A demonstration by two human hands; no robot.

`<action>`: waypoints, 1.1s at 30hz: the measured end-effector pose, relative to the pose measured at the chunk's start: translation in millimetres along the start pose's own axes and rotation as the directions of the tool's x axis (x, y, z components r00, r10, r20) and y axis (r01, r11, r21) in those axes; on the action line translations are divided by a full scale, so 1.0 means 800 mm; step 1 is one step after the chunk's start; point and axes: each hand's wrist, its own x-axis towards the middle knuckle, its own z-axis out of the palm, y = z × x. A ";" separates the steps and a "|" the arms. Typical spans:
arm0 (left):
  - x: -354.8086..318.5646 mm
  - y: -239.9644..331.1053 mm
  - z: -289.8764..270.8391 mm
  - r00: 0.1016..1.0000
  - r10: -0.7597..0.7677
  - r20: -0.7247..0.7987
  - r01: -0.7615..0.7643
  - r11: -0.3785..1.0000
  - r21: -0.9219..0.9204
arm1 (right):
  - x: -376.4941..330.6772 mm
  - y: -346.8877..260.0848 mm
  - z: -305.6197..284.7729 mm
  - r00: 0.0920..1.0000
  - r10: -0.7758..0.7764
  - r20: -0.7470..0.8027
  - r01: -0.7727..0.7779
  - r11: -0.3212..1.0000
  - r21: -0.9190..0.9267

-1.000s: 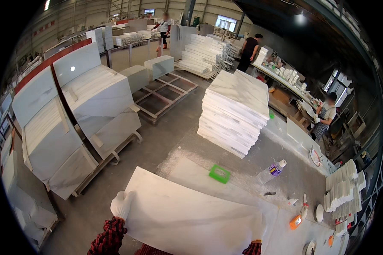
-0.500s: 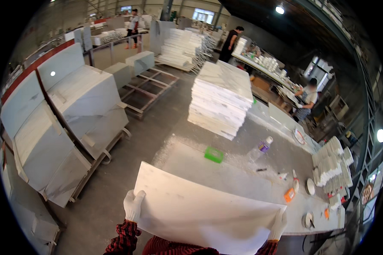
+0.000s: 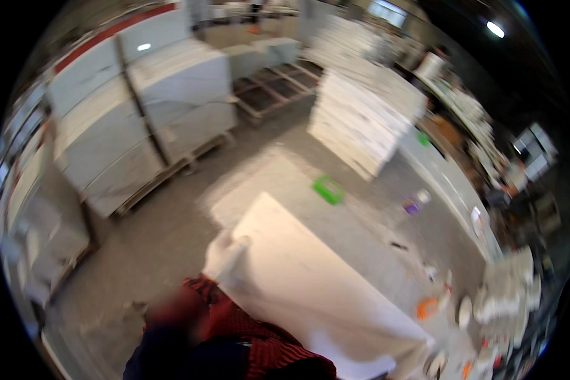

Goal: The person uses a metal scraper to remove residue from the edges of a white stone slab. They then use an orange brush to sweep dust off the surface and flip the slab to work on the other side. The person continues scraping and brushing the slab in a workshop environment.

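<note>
A large white stone slab (image 3: 310, 278), smooth and thin, slants across the lower middle in front of my body. My left hand (image 3: 225, 253), in a white knitted glove, is closed on its left edge. Near the slab's lower right corner, my right hand (image 3: 418, 360) is a blurred pale glove gripping the edge, its fingers barely made out. Just beyond the slab lies the grey worktable (image 3: 367, 234), with a green plastic box-like item (image 3: 328, 189) on it.
Stacked white slabs (image 3: 361, 120) stand at the table's far end. Large slabs on pallets (image 3: 183, 95) are at left, before a metal frame (image 3: 278, 92). An orange tool-like item (image 3: 427, 308), a round dish (image 3: 465, 312) and stacked pale pieces (image 3: 506, 291) sit at right.
My view has swung left and down, blurring the picture. The slab has turned, its left end now higher and its right end lower. Both gloved hands stay at its edges.
</note>
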 end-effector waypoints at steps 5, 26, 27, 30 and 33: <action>-0.055 0.015 0.051 0.999 0.008 0.041 -0.012 0.994 0.106 | 0.196 0.244 -0.110 0.867 -0.376 0.327 0.473 0.828 -0.303; -0.050 -0.042 0.145 0.961 0.271 -0.046 -0.200 0.804 0.560 | 0.272 0.278 -0.097 0.848 -0.479 0.226 0.509 0.855 -0.096; -0.053 -0.045 0.148 0.957 0.283 -0.062 -0.195 0.788 0.584 | 0.276 0.283 -0.101 0.855 -0.463 0.233 0.484 0.874 -0.040; -0.055 -0.046 0.147 0.956 0.294 -0.018 -0.237 0.804 0.545 | 0.282 0.285 -0.107 0.823 -0.499 0.270 0.546 0.826 -0.138; -0.057 -0.045 0.145 0.957 0.290 -0.017 -0.230 0.792 0.566 | 0.276 0.274 -0.096 0.838 -0.469 0.280 0.522 0.838 -0.160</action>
